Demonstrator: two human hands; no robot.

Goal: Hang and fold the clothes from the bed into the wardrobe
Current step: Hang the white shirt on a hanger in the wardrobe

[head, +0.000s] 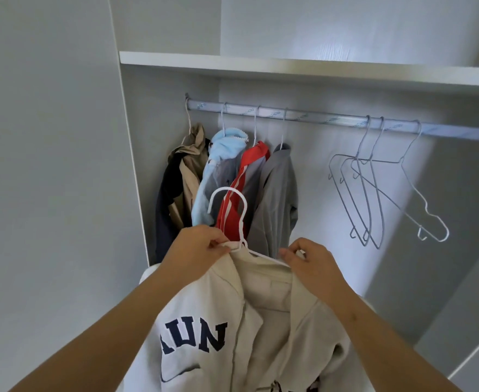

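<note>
Both hands are up in front of the open wardrobe, grasping a cream jacket [204,321] that sits on a white hanger [245,205]. The left hand [201,247] pinches the jacket's collar between thumb and fingers, right at the base of the hanger's hook. The right hand [314,261] pinches the other side of the collar, where one arm of the hanger slopes down under the cloth. The hook rises between the hands, nearer the left one, and is not on the rail. The jacket hangs open below the hands; navy letters "UN" show on the front panel under the left forearm.

Beyond and above the hands runs the rail [317,118], with a shelf [289,67] over it. Four garments hang from the rail just behind the left hand and the hook: a tan one [190,165] with a dark navy piece [166,205] furthest left, then a light blue one [221,154], a red one with white stripes [249,165], and a grey one [278,188] closest to the right hand. Further along the rail, up and to the right of the right hand and well apart from the garments, three bare wire hangers [360,162] hang bunched together.
</note>
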